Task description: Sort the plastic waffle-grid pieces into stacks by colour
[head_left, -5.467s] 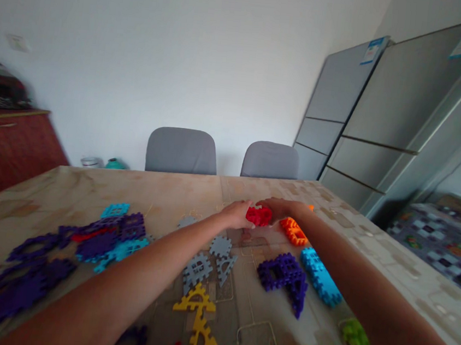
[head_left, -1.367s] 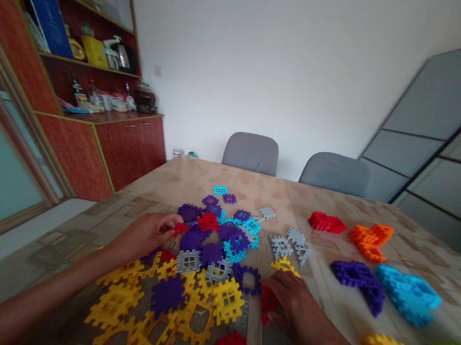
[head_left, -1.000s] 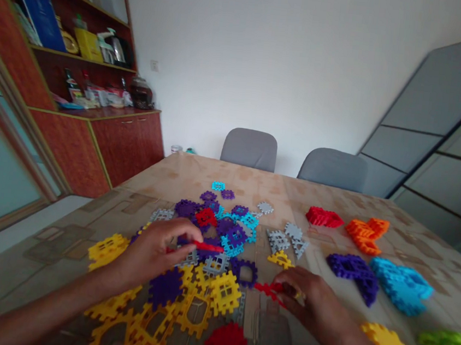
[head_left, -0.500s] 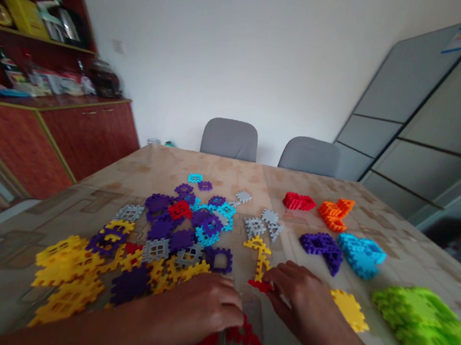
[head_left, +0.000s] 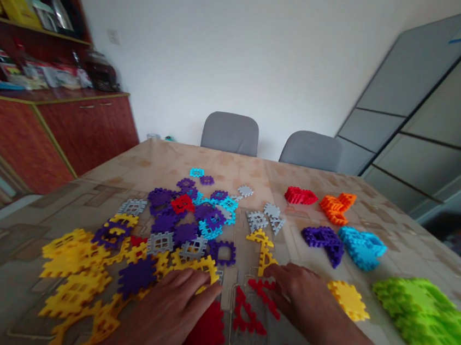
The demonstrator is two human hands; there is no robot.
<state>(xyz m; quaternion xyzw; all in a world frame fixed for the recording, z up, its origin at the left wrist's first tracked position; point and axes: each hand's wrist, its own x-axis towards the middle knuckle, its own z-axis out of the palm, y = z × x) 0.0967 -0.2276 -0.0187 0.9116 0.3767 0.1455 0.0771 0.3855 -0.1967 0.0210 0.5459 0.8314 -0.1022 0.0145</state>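
1. Table point(head_left: 183, 155) is standing before a white wall point(head_left: 227, 46); two gray chairs point(head_left: 230, 134) are lining its far side.
2. Left hand point(head_left: 166, 311) is spreading partly open, thumb apart, over the red plate point(head_left: 214, 330); can't tell if touching.
3. Right hand point(head_left: 302, 295) is half curling at the red frame point(head_left: 266, 296); can't tell if pinching.
4. Red triangle point(head_left: 249, 325) is lying flat between the hands.
5. Yellow pieces point(head_left: 71, 257) are piling up left; green stack point(head_left: 421, 319) is sitting right.
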